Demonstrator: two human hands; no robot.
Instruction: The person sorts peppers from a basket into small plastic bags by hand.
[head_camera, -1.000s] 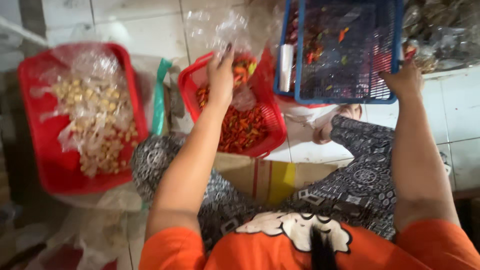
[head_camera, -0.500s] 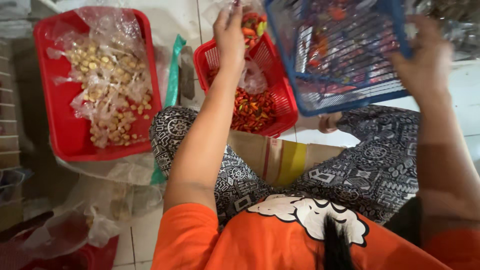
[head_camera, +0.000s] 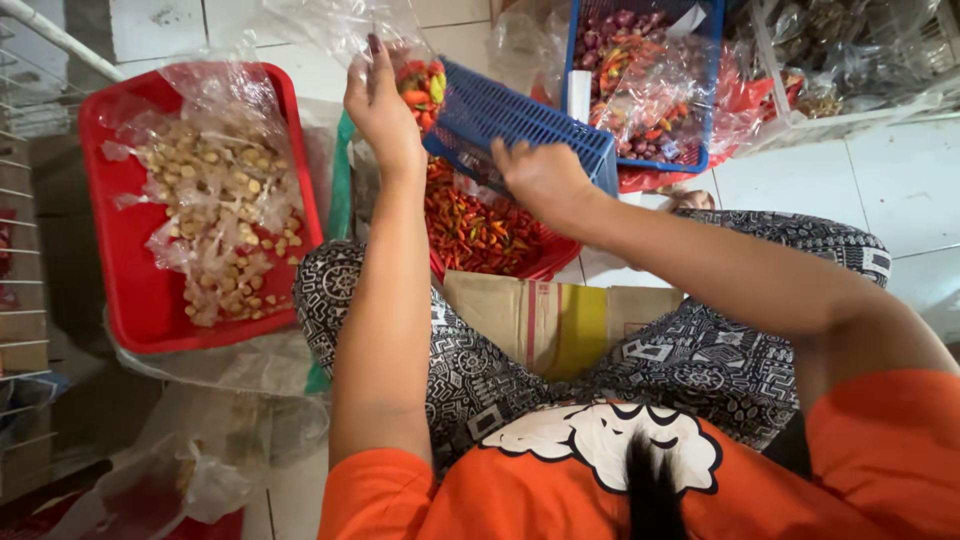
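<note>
Red plastic fills the far left: a shallow red tray (head_camera: 130, 300) on the tiled floor (head_camera: 900, 190), holding pale, lumpy roots under a crumpled clear plastic bag (head_camera: 215, 100). Just right of it, the left hand (head_camera: 383, 110) is raised with its fingers (head_camera: 372, 58) stretched nearly flat against a thin clear plastic sheet (head_camera: 330, 25); whether they pinch it cannot be told. Next comes the red basket of chillies (head_camera: 480, 230), small red and orange pods heaped inside.

Half a second ago the blue basket (head_camera: 520, 125) was held high and face-on to the camera, its mesh bottom filling the view. Now it is tipped on edge over the red basket, with the right hand (head_camera: 545, 180) curled over its lower rim, fingers closed on the plastic. That suggests the contents are being emptied onto the chillies.

Between the knees sits a flat cardboard box (head_camera: 550, 320), brown with yellow and red stripes. Further right, a second blue crate (head_camera: 690, 155) holds mixed chillies and a clear bag, with a white roll standing at its left wall. A red bag (head_camera: 745, 110) lies behind it.
</note>
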